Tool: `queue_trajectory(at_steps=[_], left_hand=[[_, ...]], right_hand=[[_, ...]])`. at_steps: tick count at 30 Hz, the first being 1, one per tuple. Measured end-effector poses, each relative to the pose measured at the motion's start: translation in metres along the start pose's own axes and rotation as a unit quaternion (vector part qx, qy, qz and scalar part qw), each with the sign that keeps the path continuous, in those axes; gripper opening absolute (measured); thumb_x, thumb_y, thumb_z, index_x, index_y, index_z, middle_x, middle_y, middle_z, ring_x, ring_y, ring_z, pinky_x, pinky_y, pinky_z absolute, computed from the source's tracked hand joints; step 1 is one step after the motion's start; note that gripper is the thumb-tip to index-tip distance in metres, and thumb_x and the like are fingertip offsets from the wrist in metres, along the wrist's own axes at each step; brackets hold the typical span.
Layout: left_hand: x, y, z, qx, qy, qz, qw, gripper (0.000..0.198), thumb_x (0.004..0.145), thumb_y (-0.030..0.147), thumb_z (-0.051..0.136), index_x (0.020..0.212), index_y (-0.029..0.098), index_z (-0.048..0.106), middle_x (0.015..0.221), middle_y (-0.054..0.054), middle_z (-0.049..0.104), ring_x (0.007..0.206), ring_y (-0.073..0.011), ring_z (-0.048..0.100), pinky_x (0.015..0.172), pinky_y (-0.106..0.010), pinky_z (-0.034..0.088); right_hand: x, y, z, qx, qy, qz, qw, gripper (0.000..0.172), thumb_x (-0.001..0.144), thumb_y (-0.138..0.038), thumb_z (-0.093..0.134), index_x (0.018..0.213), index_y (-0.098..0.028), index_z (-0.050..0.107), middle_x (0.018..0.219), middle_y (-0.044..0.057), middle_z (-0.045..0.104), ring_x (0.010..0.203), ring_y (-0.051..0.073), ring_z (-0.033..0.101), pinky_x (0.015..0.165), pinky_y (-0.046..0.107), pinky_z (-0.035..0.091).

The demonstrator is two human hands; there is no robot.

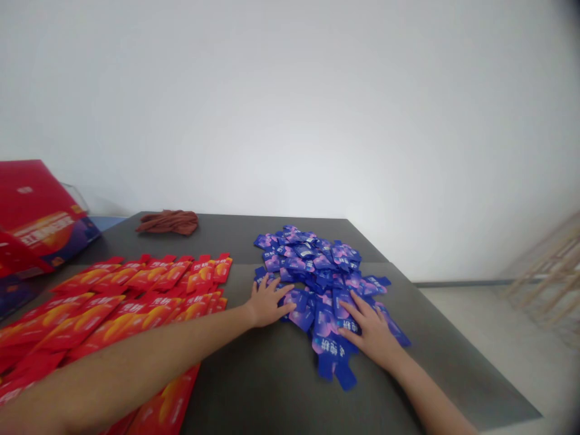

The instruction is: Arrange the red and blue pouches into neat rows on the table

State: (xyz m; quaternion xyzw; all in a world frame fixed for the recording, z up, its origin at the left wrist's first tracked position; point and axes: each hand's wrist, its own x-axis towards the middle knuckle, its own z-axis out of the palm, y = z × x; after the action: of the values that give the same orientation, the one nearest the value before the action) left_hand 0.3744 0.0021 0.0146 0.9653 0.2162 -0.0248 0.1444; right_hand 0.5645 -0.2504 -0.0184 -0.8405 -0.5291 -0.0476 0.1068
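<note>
1. A heap of blue packets [312, 266] is spread on the bench [272, 380], its long axis running from 12 to 6 o'clock; single packets point every way.
2. The left hand [267, 305] is laid flat, fingers spread, at the heap's 8 o'clock edge, and the right hand [369, 329] likewise at 5 o'clock; nothing is gripped.
3. Red packets [136, 290] are ranged at 9 o'clock.

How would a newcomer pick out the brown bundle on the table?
Start at the dark grey table. Along its far edge, behind the red packets and left of the blue pile, lies the brown bundle: the only plain, unprinted thing there.
</note>
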Motion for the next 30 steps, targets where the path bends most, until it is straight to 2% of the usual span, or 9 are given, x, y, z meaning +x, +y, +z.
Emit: queue_trajectory(at_steps=[5,10,14,17,20,23,25,27,30], left_hand=[[0.001,0.022,0.007,0.000,-0.005,0.052,0.999,0.072,0.080,0.077,0.028,0.142,0.041,0.032,0.154,-0.010,0.023,0.142,-0.0421,0.007,0.105,-0.070,0.009],[0.002,0.031,0.005,-0.004,-0.003,0.050,0.999,0.071,0.080,0.076,0.031,0.143,0.041,0.031,0.153,-0.010,0.025,0.142,-0.0412,0.009,0.105,-0.070,0.010],[-0.010,0.025,0.000,-0.003,-0.020,0.048,0.999,0.073,0.079,0.076,0.033,0.142,0.040,0.033,0.154,-0.010,0.024,0.142,-0.0406,0.007,0.106,-0.068,0.013],[-0.019,0.022,-0.002,0.006,-0.031,0.053,0.998,0.074,0.079,0.077,0.033,0.143,0.039,0.032,0.155,-0.010,0.021,0.142,-0.0404,0.003,0.107,-0.067,0.012],[-0.021,0.022,-0.002,0.015,-0.036,0.053,0.998,0.076,0.078,0.078,0.032,0.143,0.039,0.032,0.155,-0.010,0.021,0.142,-0.0411,0.001,0.107,-0.066,0.012],[-0.020,0.022,-0.001,0.021,-0.038,0.047,0.998,0.077,0.077,0.080,0.030,0.142,0.039,0.032,0.155,-0.010,0.023,0.142,-0.0417,0.002,0.107,-0.067,0.012],[-0.019,0.022,0.001,0.022,-0.038,0.047,0.998,0.077,0.077,0.080,0.028,0.143,0.040,0.032,0.155,-0.010,0.022,0.142,-0.0421,0.002,0.107,-0.067,0.012],[-0.018,0.022,0.002,0.023,-0.036,0.047,0.998,0.077,0.077,0.081,0.028,0.143,0.041,0.031,0.154,-0.011,0.022,0.142,-0.0420,0.002,0.107,-0.067,0.011],[-0.018,0.021,0.003,0.029,-0.031,0.052,0.998,0.076,0.078,0.080,0.028,0.142,0.040,0.032,0.154,-0.010,0.023,0.142,-0.0411,0.002,0.107,-0.067,0.011]], right_hand=[[0.009,0.030,0.003,0.002,0.027,-0.004,1.000,0.058,0.088,-0.059,0.048,0.140,-0.035,0.041,0.150,0.006,0.025,0.136,0.029,0.028,0.102,0.066,0.023],[0.011,0.045,-0.002,0.002,0.050,-0.009,0.999,0.051,0.090,-0.045,0.050,0.138,-0.027,0.047,0.149,0.010,0.027,0.135,0.028,0.031,0.107,0.056,0.028],[-0.016,0.014,-0.012,0.039,0.099,-0.053,0.993,0.049,0.093,-0.043,0.044,0.139,-0.024,0.045,0.150,0.008,0.024,0.137,0.026,0.027,0.109,0.052,0.029],[-0.043,-0.025,-0.013,0.057,0.078,-0.094,0.991,0.046,0.096,-0.042,0.041,0.141,-0.034,0.040,0.152,0.002,0.021,0.139,0.025,0.021,0.110,0.056,0.025],[-0.060,-0.056,-0.008,0.084,0.068,-0.060,0.992,0.049,0.097,-0.044,0.038,0.145,-0.034,0.031,0.153,0.001,0.018,0.140,0.025,0.018,0.109,0.059,0.023],[-0.065,-0.073,-0.006,0.121,0.098,-0.001,0.988,0.053,0.099,-0.043,0.031,0.150,-0.032,0.018,0.153,0.004,0.017,0.140,0.024,0.020,0.109,0.057,0.026],[-0.067,-0.081,-0.009,0.125,0.110,-0.006,0.986,0.053,0.099,-0.043,0.031,0.150,-0.031,0.019,0.153,0.005,0.015,0.140,0.024,0.019,0.109,0.057,0.026],[-0.070,-0.089,-0.012,0.112,0.074,-0.060,0.989,0.056,0.097,-0.049,0.036,0.149,-0.031,0.024,0.154,0.006,0.013,0.140,0.028,0.018,0.108,0.059,0.025],[-0.072,-0.098,-0.016,0.091,-0.034,-0.135,0.986,0.065,0.087,-0.065,0.047,0.143,-0.034,0.038,0.153,0.006,0.018,0.138,0.036,0.019,0.103,0.065,0.025]])
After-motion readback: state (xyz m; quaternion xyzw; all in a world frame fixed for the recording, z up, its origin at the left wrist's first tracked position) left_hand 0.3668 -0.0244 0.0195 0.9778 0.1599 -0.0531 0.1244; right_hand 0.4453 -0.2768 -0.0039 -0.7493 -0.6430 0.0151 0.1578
